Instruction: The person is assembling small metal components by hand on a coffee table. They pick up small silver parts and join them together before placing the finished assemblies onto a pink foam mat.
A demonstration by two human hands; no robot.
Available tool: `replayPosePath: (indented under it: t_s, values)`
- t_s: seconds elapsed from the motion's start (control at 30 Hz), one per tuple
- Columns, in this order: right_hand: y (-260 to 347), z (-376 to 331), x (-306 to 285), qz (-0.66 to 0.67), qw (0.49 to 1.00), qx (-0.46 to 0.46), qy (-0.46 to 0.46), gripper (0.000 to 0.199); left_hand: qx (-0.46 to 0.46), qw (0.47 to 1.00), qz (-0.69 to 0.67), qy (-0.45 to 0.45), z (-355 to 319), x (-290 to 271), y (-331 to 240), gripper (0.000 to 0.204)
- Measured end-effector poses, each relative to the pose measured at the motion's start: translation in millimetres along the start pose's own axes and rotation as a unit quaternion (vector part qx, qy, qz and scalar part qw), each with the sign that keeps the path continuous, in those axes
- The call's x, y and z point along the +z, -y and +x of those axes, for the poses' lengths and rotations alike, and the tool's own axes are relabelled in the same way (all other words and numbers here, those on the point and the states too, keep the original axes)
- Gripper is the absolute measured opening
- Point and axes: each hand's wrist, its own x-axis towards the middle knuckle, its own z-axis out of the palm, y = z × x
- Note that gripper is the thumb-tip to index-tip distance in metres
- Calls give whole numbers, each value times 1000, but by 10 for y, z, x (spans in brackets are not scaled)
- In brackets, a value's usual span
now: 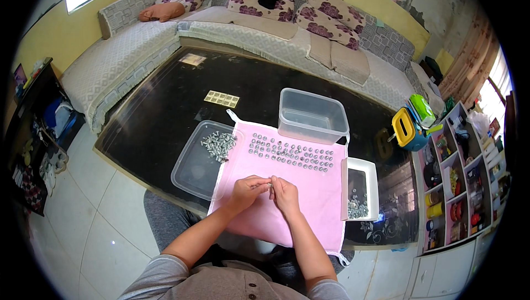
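My left hand (247, 188) and my right hand (285, 193) meet over a pink cloth (309, 189) on the black table (160, 118). Together they pinch a small metal bolt (270, 186) between the fingertips. Rows of small metal pieces (291, 154) lie on the cloth beyond my hands. A clear lid (190, 170) to the left holds a heap of bolts (218, 144). A white tray (371, 176) to the right holds small metal nuts (356, 207).
An empty clear plastic box (312, 115) stands at the cloth's far edge. A corner sofa (265, 24) with flowered cushions wraps the table. A shelf unit (458, 189) stands on the right, with a yellow and blue container (407, 129) beside it.
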Motion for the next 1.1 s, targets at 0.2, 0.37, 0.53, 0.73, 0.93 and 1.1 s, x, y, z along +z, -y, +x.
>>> replayPosePath:
  t_s: [0.2, 0.37, 0.53, 0.73, 0.93, 1.1]
  values:
    - [24, -59, -12, 235, 972, -6, -22, 30, -60, 994, -88, -11, 9, 7, -59, 19]
    - [-24, -56, 72, 122, 989, -70, -54, 30, -53, 996, -70, 16, 20, -17, 44, 20]
    - [67, -54, 8, 41, 999, -24, -17, 29, -66, 991, -115, 18, 10, -6, -26, 19]
    - [-23, -84, 97, 174, 979, -74, -81, 31, -56, 992, -116, -6, 25, 8, 0, 18]
    - [-20, -57, 48, 111, 993, -37, -15, 27, -43, 996, -79, 7, 19, -8, 14, 16]
    - [29, -116, 38, 215, 974, -44, -56, 32, -47, 996, -78, 2, 24, -20, -46, 16]
